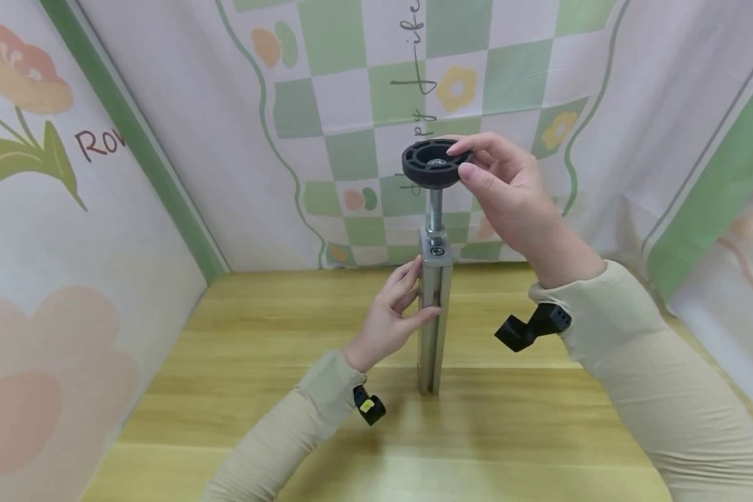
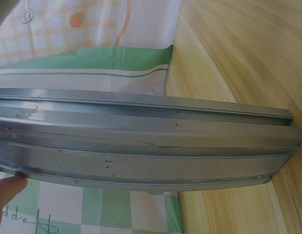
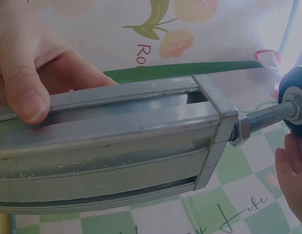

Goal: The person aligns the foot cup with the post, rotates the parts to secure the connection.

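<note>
A silver slotted aluminium profile (image 1: 431,335) stands upright on the wooden table, with a flat end plate (image 3: 219,126) on top. From that plate rises a threaded rod (image 3: 270,117) with a hex nut (image 3: 243,127) at its base. The rod carries a black round leveling foot (image 1: 422,174), ribbed and dished on top. My left hand (image 1: 392,321) holds the profile around its upper half, thumb on the near side and fingers on the left. Up at the foot, my right hand (image 1: 508,188) pinches the rim between thumb and fingers. In the left wrist view, the profile's lower end (image 2: 282,141) meets the table.
The wooden table (image 1: 257,418) spreads around the profile. A green-and-white checked cloth (image 1: 351,153) with lettering hangs behind it, and a flowered cloth (image 1: 132,209) hangs at the left. Each sleeve cuff bears a black wrist mount (image 1: 517,333).
</note>
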The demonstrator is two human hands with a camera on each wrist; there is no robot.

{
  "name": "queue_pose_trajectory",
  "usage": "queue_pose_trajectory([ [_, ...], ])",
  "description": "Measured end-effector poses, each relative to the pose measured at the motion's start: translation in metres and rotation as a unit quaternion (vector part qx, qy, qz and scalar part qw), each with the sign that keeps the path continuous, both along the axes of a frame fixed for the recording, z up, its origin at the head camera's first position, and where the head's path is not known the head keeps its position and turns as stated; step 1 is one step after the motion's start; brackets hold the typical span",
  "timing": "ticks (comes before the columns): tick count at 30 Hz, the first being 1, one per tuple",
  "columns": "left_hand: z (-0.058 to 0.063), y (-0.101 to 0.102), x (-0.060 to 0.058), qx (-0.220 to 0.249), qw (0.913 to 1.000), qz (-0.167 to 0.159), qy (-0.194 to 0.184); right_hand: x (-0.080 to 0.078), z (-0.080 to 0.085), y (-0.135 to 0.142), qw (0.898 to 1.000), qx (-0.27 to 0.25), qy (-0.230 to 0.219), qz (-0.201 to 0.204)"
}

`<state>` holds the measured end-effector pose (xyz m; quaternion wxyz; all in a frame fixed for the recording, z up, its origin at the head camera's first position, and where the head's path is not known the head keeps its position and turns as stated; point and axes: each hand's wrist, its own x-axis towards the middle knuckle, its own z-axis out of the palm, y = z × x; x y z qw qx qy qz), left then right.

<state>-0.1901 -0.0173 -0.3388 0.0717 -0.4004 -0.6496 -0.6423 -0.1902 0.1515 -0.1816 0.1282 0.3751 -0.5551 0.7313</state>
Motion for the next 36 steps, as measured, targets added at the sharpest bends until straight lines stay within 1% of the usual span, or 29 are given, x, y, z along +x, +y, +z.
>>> queue_pose_trajectory([
  [7, 0.004, 0.0, 0.001, -0.013, 0.9999, 0.003, -0.01, 0.006, 0.003, 0.0, 0.999, 0.017, -0.006, -0.05],
  [13, 0.004, 0.0, 0.0, -0.01, 0.9999, 0.004, -0.006, 0.01, 0.007, -0.003, 0.995, 0.028, -0.001, -0.095],
  [17, 0.004, 0.0, 0.001, -0.01, 0.9999, 0.005, -0.01, 0.011, 0.005, -0.006, 0.99, 0.031, 0.018, -0.136],
  [21, 0.004, 0.001, 0.001, -0.012, 0.9999, 0.005, -0.009, 0.012, 0.004, -0.009, 0.979, 0.036, 0.048, -0.195],
  [26, 0.003, 0.001, 0.002, -0.009, 0.9999, 0.002, -0.006, 0.015, 0.003, -0.014, 0.959, 0.065, 0.079, -0.266],
  [30, 0.004, 0.0, 0.002, -0.006, 1.0, 0.003, -0.006, 0.017, 0.003, -0.018, 0.948, 0.071, 0.095, -0.296],
  [36, 0.004, 0.0, 0.003, -0.009, 0.9999, 0.001, -0.007, 0.022, 0.004, -0.022, 0.933, 0.078, 0.1, -0.336],
])
